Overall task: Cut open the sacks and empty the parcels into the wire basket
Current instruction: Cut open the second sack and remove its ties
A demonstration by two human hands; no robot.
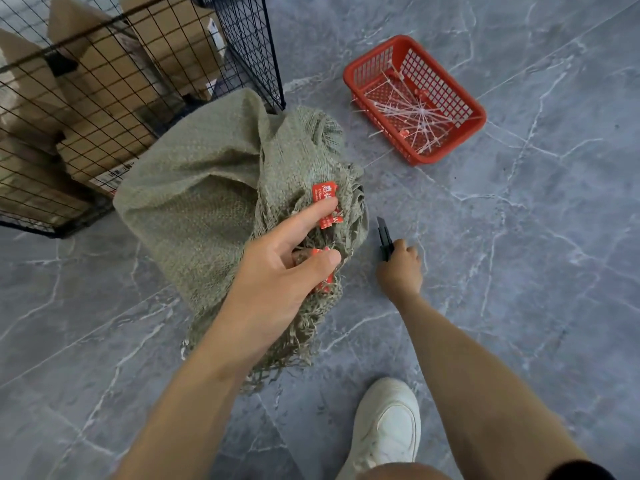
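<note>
Woven sack point(207, 188) held at its frayed neck
Left hand point(277, 271) pinches the neck by its red tags point(325, 192); right hand point(400, 268), just beside on the right, clasps a black cutter point(384, 237).

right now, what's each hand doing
Left hand: grips the bunched neck of the sack near its red tags.
Right hand: holds the black cutter.

Grey-green woven sack point(194, 188) (red tags point(325, 192)); red basket point(356, 72); grey marbled floor point(536, 237); white shoe point(388, 427).
</note>
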